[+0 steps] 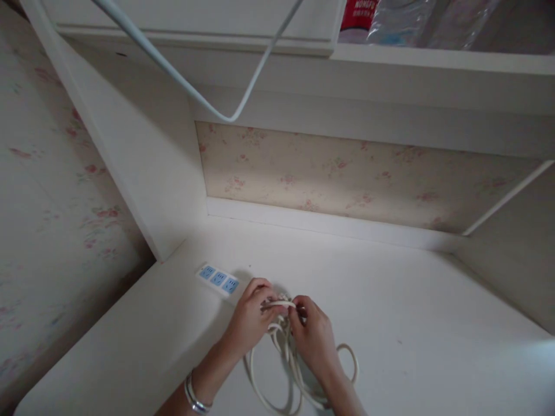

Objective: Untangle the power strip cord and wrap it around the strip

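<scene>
A tangled white power cord (291, 361) lies in loops on the white desktop, beneath and between my hands. My left hand (255, 309) has its thumb and fingers closed on a stretch of the cord. Close beside it, my right hand (313, 332) pinches the same stretch, so a short piece of cord spans the gap between them. Just left of my hands rests a white power strip (218, 279) with three blue sockets facing up. Where the cord meets the strip is hidden behind my left hand.
The white desk (390, 300) has a side panel (143, 138) on the left and floral wallpaper (347, 179) behind. A shelf (433, 60) above holds a red package (358, 16) and clear plastic bags (401, 20). A pale bent cable (182, 81) hangs in front of the shelf.
</scene>
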Tool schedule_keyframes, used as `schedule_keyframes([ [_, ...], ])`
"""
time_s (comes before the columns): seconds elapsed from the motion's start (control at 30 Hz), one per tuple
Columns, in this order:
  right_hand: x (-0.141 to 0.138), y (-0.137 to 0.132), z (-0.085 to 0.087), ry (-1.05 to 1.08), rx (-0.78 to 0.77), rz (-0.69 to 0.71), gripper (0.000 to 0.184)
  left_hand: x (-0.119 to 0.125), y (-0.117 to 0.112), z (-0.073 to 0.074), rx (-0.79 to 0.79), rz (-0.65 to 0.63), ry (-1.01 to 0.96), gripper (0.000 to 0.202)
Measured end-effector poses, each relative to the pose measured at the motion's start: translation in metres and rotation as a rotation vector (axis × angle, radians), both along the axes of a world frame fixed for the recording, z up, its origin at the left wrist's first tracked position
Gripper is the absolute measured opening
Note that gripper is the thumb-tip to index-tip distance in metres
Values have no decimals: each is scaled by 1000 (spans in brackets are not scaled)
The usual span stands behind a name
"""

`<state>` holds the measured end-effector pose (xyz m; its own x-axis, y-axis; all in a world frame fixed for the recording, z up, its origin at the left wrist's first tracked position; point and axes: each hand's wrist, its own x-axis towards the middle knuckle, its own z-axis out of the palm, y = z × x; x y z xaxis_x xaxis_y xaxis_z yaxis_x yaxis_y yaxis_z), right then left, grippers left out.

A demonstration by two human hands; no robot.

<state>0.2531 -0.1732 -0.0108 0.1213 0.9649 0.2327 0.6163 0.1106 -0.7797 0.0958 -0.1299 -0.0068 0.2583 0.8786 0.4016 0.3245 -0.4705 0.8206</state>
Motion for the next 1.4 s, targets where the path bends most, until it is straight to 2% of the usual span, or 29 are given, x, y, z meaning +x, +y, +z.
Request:
schedule_keyframes([
  [0.07, 2, 3, -2, 77, -47, -24, 15, -5, 3, 1, -101, -47, -82, 5],
  [0.17, 7, 8, -4, 309, -168, 11, 16, -11, 9, 2, -325, -132, -259, 11],
  [0.27, 11, 11, -6, 508, -259, 66, 22, -10, 11, 2, -464, -89, -431, 13],
  [0.43, 13, 15, -14, 514, -227, -11, 31, -7, 6, 7, -595, -23, -683, 33],
  [0.53, 18, 20, -17, 494, -180, -110, 33, -11, 4, 13, -728, -107, -834, 40],
  [0.63, 20, 16, -9, 385, -42, -205, 32, -14, 5, 16, -816, -180, -959, 42],
  [0.73, 8, -4, 8, 200, 116, -224, 27, -14, 7, 14, -832, -174, -1046, 40],
  [0.77, 1, -14, 14, 130, 157, -179, 24, -13, 8, 13, -840, -176, -1067, 41],
  [0.83, -17, -36, 22, -42, 213, -2, 21, -11, 8, 11, -862, -188, -1096, 44],
  [0.93, -42, -60, 22, -329, 245, 260, 40, -11, 8, 10, -885, -201, -1114, 47],
  [1.0, -50, -67, 17, -461, 262, 317, 46, -13, 7, 10, -882, -205, -1111, 45],
  [1.03, -51, -68, 14, -502, 272, 317, 40, -14, 8, 11, -879, -216, -1103, 44],
  [1.13, -40, -66, 10, -542, 300, 273, 18, -18, 8, 9, -882, -278, -1050, 43],
  [1.3, 7, -54, 14, -397, 381, 130, 30, -18, 9, 3, -858, -331, -964, 28],
  [1.4, 43, -36, 5, -304, 436, -34, 30, -15, 5, 5, -847, -398, -908, 22],
])
